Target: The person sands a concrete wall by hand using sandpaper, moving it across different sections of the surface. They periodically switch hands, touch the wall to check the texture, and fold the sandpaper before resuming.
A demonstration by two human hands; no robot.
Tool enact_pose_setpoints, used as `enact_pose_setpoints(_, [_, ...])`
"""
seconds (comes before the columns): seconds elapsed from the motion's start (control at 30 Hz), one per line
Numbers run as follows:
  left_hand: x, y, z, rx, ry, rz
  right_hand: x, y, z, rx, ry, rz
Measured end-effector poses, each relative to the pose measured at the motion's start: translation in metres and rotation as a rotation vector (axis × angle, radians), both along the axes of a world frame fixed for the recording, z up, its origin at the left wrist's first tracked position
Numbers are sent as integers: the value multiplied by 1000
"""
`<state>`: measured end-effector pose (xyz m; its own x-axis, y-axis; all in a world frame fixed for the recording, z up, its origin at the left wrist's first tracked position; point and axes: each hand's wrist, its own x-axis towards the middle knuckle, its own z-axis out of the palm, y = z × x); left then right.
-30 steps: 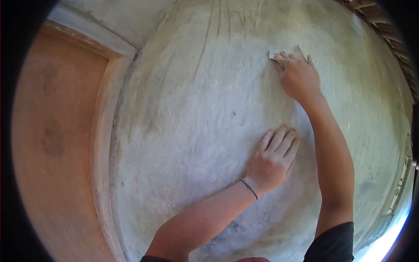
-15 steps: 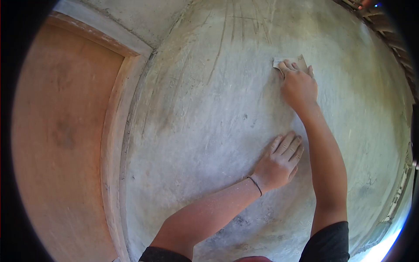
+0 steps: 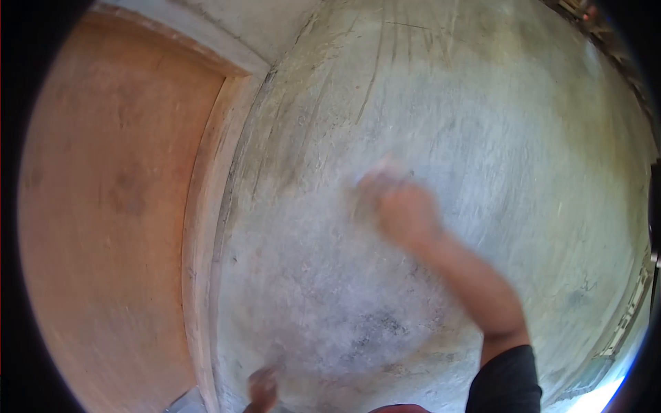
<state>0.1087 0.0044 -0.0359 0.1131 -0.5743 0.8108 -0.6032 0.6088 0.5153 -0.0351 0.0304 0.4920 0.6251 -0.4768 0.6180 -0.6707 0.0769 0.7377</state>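
A grey, scuffed plaster wall fills most of the view. My right hand is raised near the middle of the wall and smeared by motion; the sheet it had hold of cannot be made out clearly. Low down, near the bottom edge and close to the door frame, is my left hand, small and blurred, its fingers not distinct.
On the left stands a brown wooden door panel inside a wooden frame. A grey flat object is at the bottom left, by the frame's foot. Bright light shows at the lower right.
My right hand has moved down and to the left across the wall. My left hand has come off the wall's middle and dropped to the lower left. The view has shifted slightly.
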Motion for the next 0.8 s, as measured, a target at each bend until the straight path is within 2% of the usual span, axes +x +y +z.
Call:
enact_pose_setpoints(0.03, [28,27,-64,476,101,-111,1,-18,-40,226,26,51])
enact_pose_setpoints(0.07, [25,34,-68,485,111,-116,11,-14,-78,340,42,175])
enact_pose_setpoints(0.1, [18,41,-92,521,123,-108,15,-17,-117,395,34,424])
enact_pose_setpoints(0.17, [16,61,-132,605,125,-77,36,12,-152,754,-224,226])
enact_pose_setpoints(0.2, [15,63,-143,631,127,-56,31,13,-168,764,-220,238])
enact_pose_setpoints(0.27, [20,42,-149,653,111,-8,12,3,-193,726,-590,629])
enact_pose_setpoints(0.3, [29,34,-153,674,85,13,0,0,-205,722,-613,642])
enact_pose_setpoints(0.37, [43,31,-164,738,36,49,-26,-1,-226,809,-962,822])
enact_pose_setpoints(0.5, [87,99,-207,992,-96,127,-31,31,-258,958,-1239,853])
enact_pose_setpoints(0.53, [99,127,-218,1071,-125,150,-29,38,-268,1040,-1427,892])
enact_pose_setpoints(0.57, [102,163,-206,1159,-151,169,-28,46,-277,1121,-1623,911])
enact_pose_setpoints(0.6, [86,136,-199,1001,-25,112,-27,50,-283,1207,-1742,893])
enact_pose_setpoints(0.63, [58,110,-152,606,29,86,-25,51,-287,1286,-1857,877])
enact_pose_setpoints(0.67, [31,89,-72,477,104,-27,-24,50,-296,1323,-1904,843])
enact_pose_setpoints(0.73, [1,76,31,231,1,-153,-26,48,-315,1568,-2197,1011])
enact_pose_setpoints(0.8, [-15,68,69,102,-66,-300,-28,53,-324,1628,-2310,1012])
